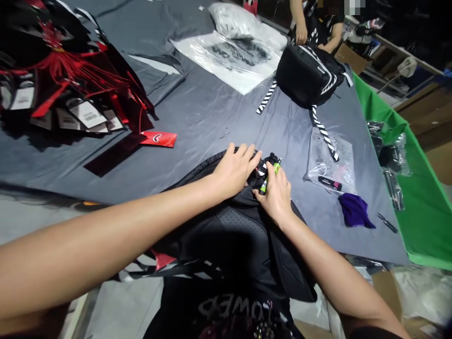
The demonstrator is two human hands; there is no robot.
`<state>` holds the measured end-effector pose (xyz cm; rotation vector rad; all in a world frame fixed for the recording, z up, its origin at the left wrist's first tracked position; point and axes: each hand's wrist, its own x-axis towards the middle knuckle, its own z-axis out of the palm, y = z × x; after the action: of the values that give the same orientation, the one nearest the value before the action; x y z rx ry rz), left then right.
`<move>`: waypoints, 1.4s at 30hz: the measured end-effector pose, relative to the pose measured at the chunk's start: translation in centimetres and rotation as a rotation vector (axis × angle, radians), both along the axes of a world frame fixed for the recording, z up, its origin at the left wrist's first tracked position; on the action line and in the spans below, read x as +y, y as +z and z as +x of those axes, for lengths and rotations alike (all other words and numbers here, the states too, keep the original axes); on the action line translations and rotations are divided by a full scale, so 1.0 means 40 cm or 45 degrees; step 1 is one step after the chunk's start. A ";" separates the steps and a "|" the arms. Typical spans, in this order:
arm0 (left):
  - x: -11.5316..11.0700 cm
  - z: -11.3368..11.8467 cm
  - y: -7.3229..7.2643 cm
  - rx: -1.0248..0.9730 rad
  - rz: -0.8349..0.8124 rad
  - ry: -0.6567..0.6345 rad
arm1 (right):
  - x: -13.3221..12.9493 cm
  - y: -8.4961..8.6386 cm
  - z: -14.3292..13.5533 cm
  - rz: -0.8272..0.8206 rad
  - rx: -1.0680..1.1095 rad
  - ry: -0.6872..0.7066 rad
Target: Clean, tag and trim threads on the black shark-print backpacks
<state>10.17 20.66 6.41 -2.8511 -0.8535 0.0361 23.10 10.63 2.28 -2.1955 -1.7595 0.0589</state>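
Here, left hand (235, 170) fingers pressed on backpack (233, 235), right hand (276, 193) pinching lighter (270, 176), near table edge.

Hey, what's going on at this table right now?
A person works on a black backpack lying on a grey-covered table. Their left hand presses on its top edge, while the right hand holds a small green lighter-like tool against it. Across the table, another person's hands are at a second black bag with striped straps. Red-and-black hang tags lie at the left.
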 end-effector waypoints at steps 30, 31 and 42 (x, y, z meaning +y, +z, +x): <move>-0.017 0.021 0.000 -0.117 -0.130 0.038 | -0.138 -0.029 0.037 0.207 -0.189 0.492; -0.018 0.022 0.001 -0.119 -0.142 0.038 | -0.136 -0.034 0.025 0.174 -0.243 0.490; -0.016 0.013 0.003 -0.175 -0.187 0.035 | -0.290 -0.074 -0.105 -0.019 0.084 1.217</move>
<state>10.70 20.00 6.54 -3.0073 -0.9545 -0.0996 18.90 -0.97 -0.68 -1.1498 -2.5753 0.3507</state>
